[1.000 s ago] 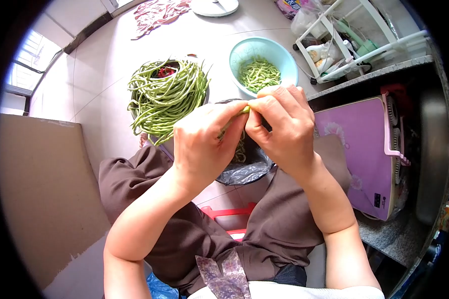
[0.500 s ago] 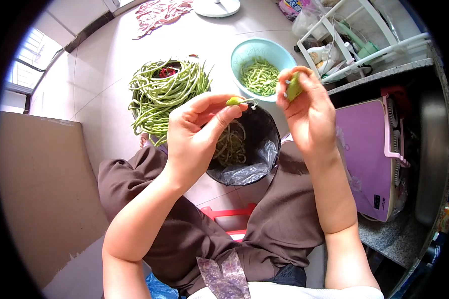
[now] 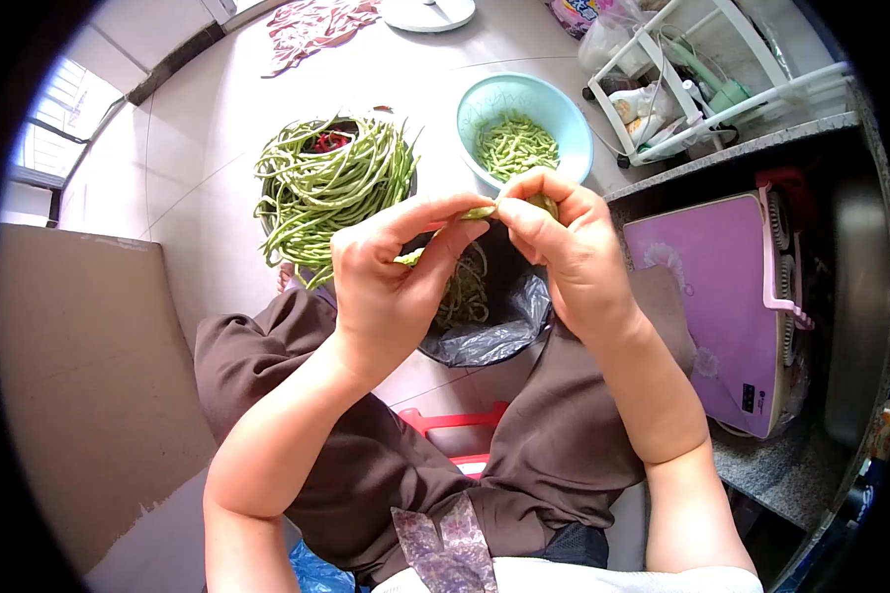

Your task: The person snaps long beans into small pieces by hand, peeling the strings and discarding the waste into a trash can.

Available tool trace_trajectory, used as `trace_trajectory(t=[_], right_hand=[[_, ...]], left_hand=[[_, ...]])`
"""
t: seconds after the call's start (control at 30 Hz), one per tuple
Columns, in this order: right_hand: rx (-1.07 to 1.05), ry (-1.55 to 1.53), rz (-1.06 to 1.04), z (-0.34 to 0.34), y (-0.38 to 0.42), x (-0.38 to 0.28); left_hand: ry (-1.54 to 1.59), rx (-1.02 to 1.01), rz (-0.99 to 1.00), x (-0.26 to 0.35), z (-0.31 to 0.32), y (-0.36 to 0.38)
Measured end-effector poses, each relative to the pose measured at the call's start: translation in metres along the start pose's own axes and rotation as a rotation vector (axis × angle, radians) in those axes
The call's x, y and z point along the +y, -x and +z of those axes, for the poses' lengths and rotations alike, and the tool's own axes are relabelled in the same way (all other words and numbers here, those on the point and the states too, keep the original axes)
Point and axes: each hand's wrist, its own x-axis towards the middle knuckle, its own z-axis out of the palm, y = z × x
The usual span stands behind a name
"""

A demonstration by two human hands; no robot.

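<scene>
Head view, largest first: tiled floor [image 3: 198, 188] all around, with a purple board [image 3: 707, 296] at three o'clock. Heap of long beans [image 3: 326, 188] at eleven o'clock, within easy reach. Blue bowl [image 3: 524, 124] of cut green pieces at one o'clock, close enough for dropping. Bin [image 3: 489, 301] lined with a dark bag dead centre between the knees, probably there for scraps. Left hand [image 3: 391, 287] and right hand [image 3: 569, 252] meeting above it, fingertips pressed together, both pinching one bean [image 3: 482, 211], seemingly for snapping.
</scene>
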Motion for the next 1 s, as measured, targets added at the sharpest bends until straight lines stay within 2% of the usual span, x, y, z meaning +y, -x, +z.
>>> trace_trajectory(t=[0.07, 0.1, 0.2, 0.27, 0.4, 0.47, 0.6, 0.7, 0.73, 0.8, 0.87, 1.0], right_hand=[[0.017, -0.180, 0.139, 0.006, 0.002, 0.000], [0.018, -0.181, 0.139, 0.004, 0.001, 0.002], [-0.030, -0.200, 0.210, -0.003, 0.000, 0.007], [-0.050, -0.198, 0.257, -0.001, 0.001, 0.008], [-0.061, -0.114, 0.279, -0.010, 0.000, 0.024], [-0.064, 0.065, 0.319, -0.016, -0.001, 0.036], [-0.053, 0.198, 0.368, -0.030, 0.000, 0.067], [-0.049, 0.627, 0.353, -0.044, 0.002, 0.098], [-0.052, 0.627, 0.355, -0.045, 0.004, 0.103], [-0.095, 1.051, 0.349, -0.046, 0.007, 0.114], [-0.108, 1.119, 0.371, -0.048, 0.010, 0.126], [-0.137, 1.277, 0.314, -0.057, 0.013, 0.144]], left_hand=[[0.101, 0.013, -0.049, 0.001, 0.000, 0.000], [0.203, 0.024, -0.097, 0.001, 0.000, -0.001], [0.311, -0.004, -0.057, 0.002, -0.007, -0.007], [0.309, -0.014, -0.096, 0.005, -0.013, -0.009], [0.416, -0.021, -0.041, 0.003, -0.023, -0.013], [0.474, -0.066, -0.046, 0.003, -0.027, -0.014], [0.626, -0.061, 0.028, 0.001, -0.029, -0.014], [0.632, -0.067, -0.061, 0.002, -0.036, -0.016], [0.666, -0.063, -0.086, 0.002, -0.037, -0.017], [0.662, -0.053, -0.119, 0.001, -0.036, -0.018], [0.633, -0.028, -0.177, 0.003, -0.036, -0.020], [0.625, -0.041, -0.172, 0.003, -0.037, -0.022]])
